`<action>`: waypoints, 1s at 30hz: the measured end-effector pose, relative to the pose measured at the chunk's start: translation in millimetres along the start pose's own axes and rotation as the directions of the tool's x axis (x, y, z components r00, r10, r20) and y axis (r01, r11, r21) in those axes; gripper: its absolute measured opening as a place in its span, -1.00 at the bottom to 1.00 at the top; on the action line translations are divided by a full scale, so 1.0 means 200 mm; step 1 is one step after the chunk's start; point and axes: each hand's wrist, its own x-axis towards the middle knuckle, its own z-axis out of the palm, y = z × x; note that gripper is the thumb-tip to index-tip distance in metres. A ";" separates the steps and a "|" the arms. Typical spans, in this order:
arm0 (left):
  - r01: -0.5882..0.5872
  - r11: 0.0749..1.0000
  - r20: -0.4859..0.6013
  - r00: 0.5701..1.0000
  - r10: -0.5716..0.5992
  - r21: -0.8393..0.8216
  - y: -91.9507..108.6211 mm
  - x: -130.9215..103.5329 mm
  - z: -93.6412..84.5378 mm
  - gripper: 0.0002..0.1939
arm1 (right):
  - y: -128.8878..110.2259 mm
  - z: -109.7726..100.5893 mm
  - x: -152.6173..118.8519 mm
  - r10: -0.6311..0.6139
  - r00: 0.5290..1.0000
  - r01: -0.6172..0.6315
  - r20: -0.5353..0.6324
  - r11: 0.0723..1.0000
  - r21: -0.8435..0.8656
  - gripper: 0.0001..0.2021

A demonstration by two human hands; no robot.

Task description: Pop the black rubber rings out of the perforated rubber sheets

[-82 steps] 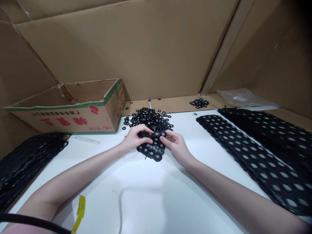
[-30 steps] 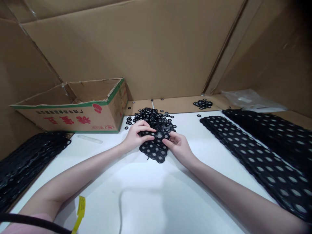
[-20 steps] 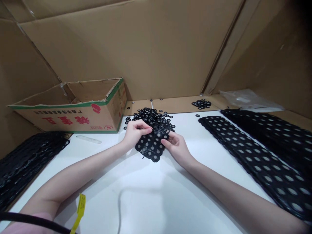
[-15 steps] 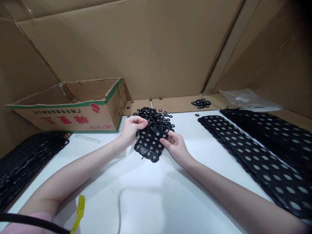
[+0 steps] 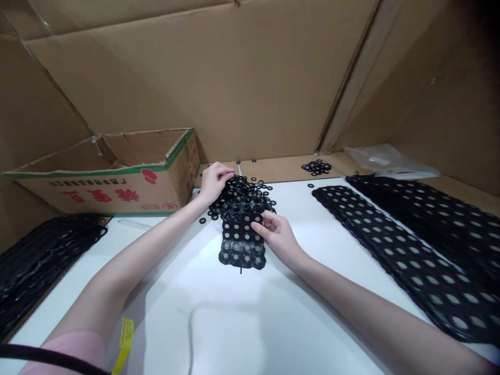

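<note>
A black rubber sheet with rows of round holes (image 5: 242, 247) lies in the middle of the white table, its near end facing me. My right hand (image 5: 279, 234) pinches its right edge between thumb and fingers. Against the sheet's far end rests a heap of small black rings (image 5: 238, 188). My left hand (image 5: 216, 180) is at the heap's upper left, thumb and forefinger pinched together; whatever sits between the fingertips is too small to make out. A thin white stick (image 5: 239, 169) pokes out behind the heap.
An open cardboard box (image 5: 117, 192) stands at the left, behind stacked black sheets (image 5: 42, 260). More perforated sheets (image 5: 390, 245) lie at the right. A small ring pile (image 5: 317, 167) and a clear plastic bag (image 5: 390, 160) sit at the back. Cardboard walls enclose the table.
My left hand has moved up and away from the sheet to the far side of the ring heap. The sheet has turned straighter towards me, with my right hand still on its edge.
</note>
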 end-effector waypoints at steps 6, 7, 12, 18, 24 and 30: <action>-0.070 0.997 0.103 0.992 0.066 0.031 -0.03 -0.01 -0.01 -0.73 | -0.01 0.00 0.00 0.018 1.000 -0.018 0.004 1.000 0.016 -0.66; -0.081 0.997 0.091 0.993 0.080 0.018 -0.01 -0.03 -0.02 -0.72 | -0.01 0.00 0.00 0.016 1.000 -0.016 0.002 1.000 0.016 -0.63; -0.137 0.985 0.034 0.989 0.141 -0.105 0.17 -0.18 -0.08 -0.70 | -0.01 0.01 0.00 0.024 1.000 -0.024 0.000 1.000 0.017 -0.62; -0.356 0.925 0.281 0.881 0.381 -0.136 0.26 -0.40 -0.04 -0.63 | -0.02 0.00 0.00 0.041 0.999 -0.039 -0.022 0.994 0.100 -0.67; -0.363 0.929 0.321 0.874 0.364 -0.066 0.20 -0.41 -0.01 -0.48 | -0.01 -0.01 0.00 0.082 0.996 -0.077 -0.020 0.981 0.180 -0.64; -0.303 0.951 0.275 0.911 0.308 -0.062 0.23 -0.42 -0.01 -0.65 | -0.01 0.00 -0.01 0.083 0.996 -0.075 -0.040 0.980 0.182 -0.63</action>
